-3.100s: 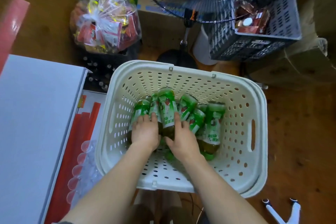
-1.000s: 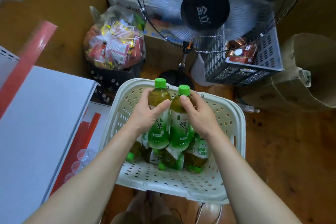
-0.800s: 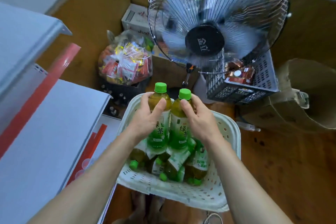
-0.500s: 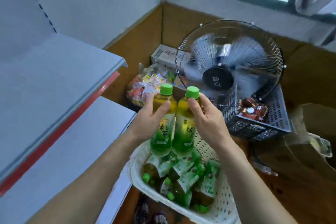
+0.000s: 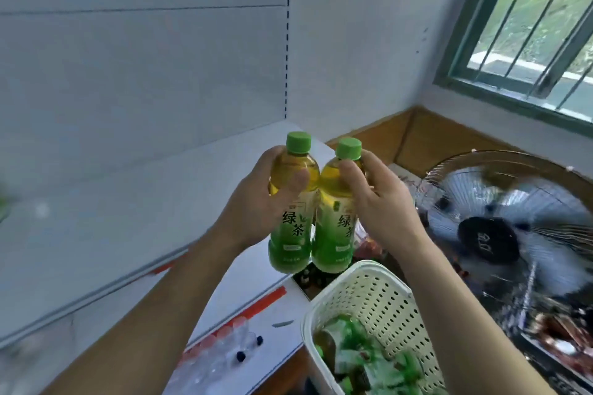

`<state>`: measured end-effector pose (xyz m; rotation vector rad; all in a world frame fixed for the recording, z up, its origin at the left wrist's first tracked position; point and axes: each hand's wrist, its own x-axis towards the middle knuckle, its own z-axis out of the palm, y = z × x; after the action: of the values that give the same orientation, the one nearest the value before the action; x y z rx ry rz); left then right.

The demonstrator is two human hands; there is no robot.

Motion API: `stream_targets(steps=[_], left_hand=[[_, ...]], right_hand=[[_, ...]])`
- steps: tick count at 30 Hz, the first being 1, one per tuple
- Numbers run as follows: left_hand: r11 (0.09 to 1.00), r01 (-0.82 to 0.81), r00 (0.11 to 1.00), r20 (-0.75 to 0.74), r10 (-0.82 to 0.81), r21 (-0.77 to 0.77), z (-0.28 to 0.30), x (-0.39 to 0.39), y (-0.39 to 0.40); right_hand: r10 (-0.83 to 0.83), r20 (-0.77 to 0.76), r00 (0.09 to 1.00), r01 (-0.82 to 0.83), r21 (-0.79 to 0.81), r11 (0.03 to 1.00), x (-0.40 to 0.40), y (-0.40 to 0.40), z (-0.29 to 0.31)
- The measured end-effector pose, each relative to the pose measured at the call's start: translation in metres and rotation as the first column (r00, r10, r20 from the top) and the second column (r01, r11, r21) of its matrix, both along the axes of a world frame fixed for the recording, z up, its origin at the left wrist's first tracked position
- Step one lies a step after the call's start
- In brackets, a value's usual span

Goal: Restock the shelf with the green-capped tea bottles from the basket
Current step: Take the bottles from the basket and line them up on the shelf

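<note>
I hold two green-capped tea bottles upright and side by side in the air. My left hand (image 5: 260, 202) grips the left bottle (image 5: 293, 228) around its upper body. My right hand (image 5: 382, 208) grips the right bottle (image 5: 333, 234) the same way. Both bottles hang in front of the white shelf board (image 5: 112, 221), level with its right end. The cream perforated basket (image 5: 369, 298) is below at the lower right, with several more green tea bottles (image 5: 369, 359) lying in it.
A second white shelf board (image 5: 256, 282) with a red front strip lies lower down. Clear plastic cups (image 5: 221, 353) sit under it. A running metal fan (image 5: 513, 224) stands to the right. A barred window (image 5: 529, 26) is at the top right.
Both hands have lifted the two bottles up out of the basket to shelf height. My view has swung upward from the floor to the shelf's back panel.
</note>
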<state>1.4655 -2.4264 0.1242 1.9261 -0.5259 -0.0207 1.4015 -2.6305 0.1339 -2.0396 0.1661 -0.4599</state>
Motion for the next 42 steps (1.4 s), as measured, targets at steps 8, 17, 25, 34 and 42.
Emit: stream_targets(steps=[8,17,25,34,42], left_hand=[[0.961,-0.265,0.963,0.033,0.268,-0.076,0.043,-0.029,0.146],[0.863,-0.495,0.857,0.11,0.504,-0.098,0.042,-0.051,0.274],[0.816,-0.577,0.814,0.102,0.572,0.03,0.026,-0.005,0.32],[0.769,-0.633,0.773,0.137,0.62,0.092,0.019,0.073,0.333],[0.719,-0.629,0.776,0.304,0.553,0.297,0.026,0.079,0.334]], right_hand=[[0.255,0.037,0.966,-0.255,-0.004,0.967,0.03,0.139,0.036],[0.488,0.028,0.872,-0.489,0.002,0.873,0.057,0.273,0.031],[0.583,0.014,0.812,-0.583,-0.006,0.813,0.125,0.318,0.009],[0.614,0.036,0.788,-0.615,0.006,0.789,0.207,0.337,-0.003],[0.62,0.105,0.778,-0.622,-0.01,0.783,0.231,0.34,-0.014]])
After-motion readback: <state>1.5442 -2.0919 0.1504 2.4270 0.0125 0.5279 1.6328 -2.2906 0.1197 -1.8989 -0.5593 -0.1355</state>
